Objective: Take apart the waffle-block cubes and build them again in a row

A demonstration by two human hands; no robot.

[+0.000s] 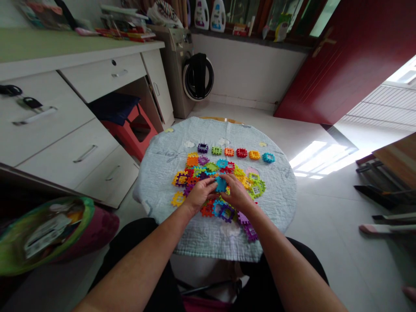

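My left hand [199,193] and my right hand [236,193] meet over the middle of a round table covered with a pale blue quilted cloth [162,164]. Both pinch a blue square interlocking plastic tile [221,184] between their fingertips. Beneath and around the hands lies a loose pile of colourful tiles [211,171]. Beyond the pile runs a row of single tiles: purple [203,147], green [216,150], orange [229,151], red [241,152], orange [254,154] and blue [268,157].
White desk with drawers [65,112] stands at the left, a red stool [131,130] beneath it. A washing machine [191,73] is at the back. A dark red door [351,56] is at the right. A green-rimmed bag [48,234] lies near my left knee.
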